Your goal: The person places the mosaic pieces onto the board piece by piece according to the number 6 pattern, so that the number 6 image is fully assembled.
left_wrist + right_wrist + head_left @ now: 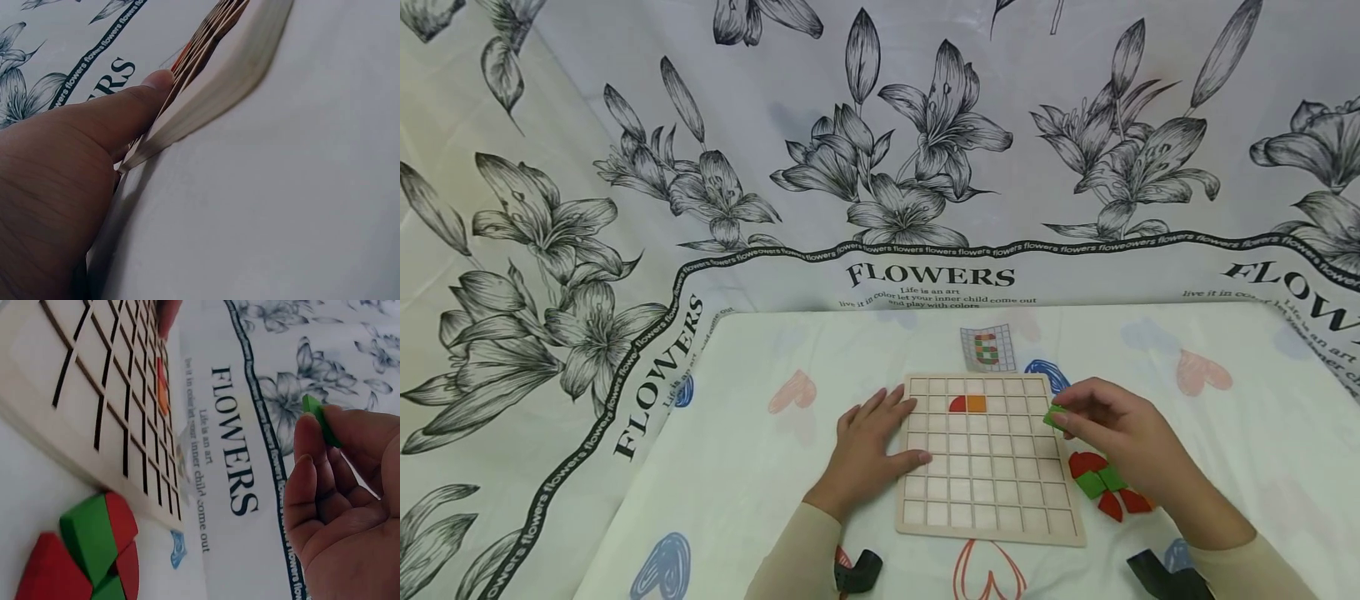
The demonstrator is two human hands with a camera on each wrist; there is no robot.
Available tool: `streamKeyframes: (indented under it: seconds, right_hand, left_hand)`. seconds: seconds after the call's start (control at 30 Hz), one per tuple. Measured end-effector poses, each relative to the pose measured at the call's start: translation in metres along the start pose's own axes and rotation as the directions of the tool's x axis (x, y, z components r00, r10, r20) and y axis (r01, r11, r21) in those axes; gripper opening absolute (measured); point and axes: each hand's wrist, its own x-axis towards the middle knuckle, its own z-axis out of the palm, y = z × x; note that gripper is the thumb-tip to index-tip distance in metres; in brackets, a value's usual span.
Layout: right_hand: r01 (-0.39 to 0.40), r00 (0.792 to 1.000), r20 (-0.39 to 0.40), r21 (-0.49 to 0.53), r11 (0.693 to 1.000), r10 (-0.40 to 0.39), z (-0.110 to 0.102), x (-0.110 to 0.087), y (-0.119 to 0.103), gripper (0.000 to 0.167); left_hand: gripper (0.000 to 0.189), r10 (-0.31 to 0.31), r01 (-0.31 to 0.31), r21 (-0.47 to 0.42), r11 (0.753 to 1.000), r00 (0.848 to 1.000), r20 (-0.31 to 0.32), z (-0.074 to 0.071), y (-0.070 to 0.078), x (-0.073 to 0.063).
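Note:
A wooden grid board (992, 492) lies flat on the table. In its upper rows sit a red quarter-round piece (958, 405) and, touching it, an orange square piece (976, 404). My left hand (872, 450) rests on the board's left edge, fingers spread and thumb over the rim; the left wrist view shows the thumb on that edge. Between thumb and fingertips my right hand (1120, 429) pinches a green piece (321, 420), held above the board's right edge. Beside that edge, under the right hand, lie loose green pieces (1090, 483) and red pieces (1110, 507).
Behind the board lies a small pattern card (988, 348) with a coloured figure on a grid. The table wears a white cloth (737, 483) printed with hearts. A flower-printed sheet (910, 150) hangs behind. Black wrist devices (859, 573) show at the lower edge.

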Motion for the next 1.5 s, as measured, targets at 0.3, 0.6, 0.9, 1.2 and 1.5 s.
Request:
streamKeyframes:
  seconds: [0.3,0.6,0.9,1.2,1.5]
  right_hand:
    - [0.031,0.999,0.041,0.028,0.999,-0.032,0.021,0.017,-0.014,0.015]
    - [0.042,0.993,0.108,0.063,0.997,-0.048,0.041,0.034,-0.030,0.013]
    - [0.009,0.993,0.118,0.116,0.993,-0.022,0.060,0.050,-0.018,0.012]
    - [-0.063,0.996,0.073,0.107,0.992,0.055,0.068,0.060,-0.011,0.014]
    - [-0.081,0.994,0.085,0.091,0.993,0.073,0.084,0.064,-0.002,0.011]
  left_hand:
    - [0.083,-0.003,0.003,-0.002,1.000,1.000,0.005,-0.002,0.002,0.000]
    - [0.083,0.003,-0.003,-0.002,1.000,1.000,0.009,-0.002,0.002,0.001]
    - [0.082,0.014,-0.014,-0.014,1.000,1.000,0.004,-0.002,0.000,0.001]
    - [0.082,0.012,-0.012,-0.001,1.000,1.000,0.008,-0.002,0.000,0.001]
    - [0.082,0.018,-0.018,-0.003,1.000,1.000,0.007,-0.004,0.001,0.000]
